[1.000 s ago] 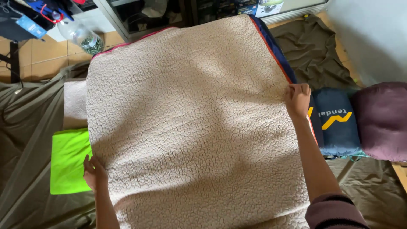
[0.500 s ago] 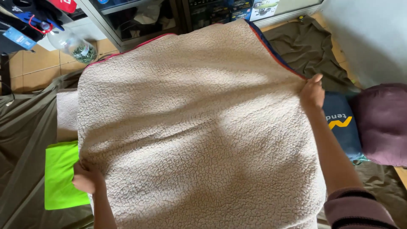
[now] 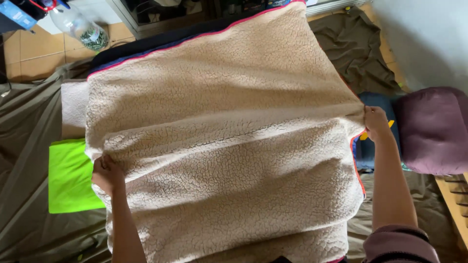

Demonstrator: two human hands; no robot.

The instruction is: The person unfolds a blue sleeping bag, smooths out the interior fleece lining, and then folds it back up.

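Olive bedsheet (image 3: pixel 29 160) underneath, tiled floor (image 3: pixel 34 48) at upper left. Fleece blanket (image 3: pixel 224 146) spread across the middle of the frame, cream pile up, red-edged dark backing showing along the top. Left hand (image 3: pixel 106 174) at lower left, grip pinching the blanket's side edge; right hand (image 3: pixel 376 122) at right, grip pinching the opposite edge. Best kept taut and level between both hands, edges matched before laying down. Green cloth (image 3: pixel 70 178) at left, purple cushion (image 3: pixel 431 129) at right.
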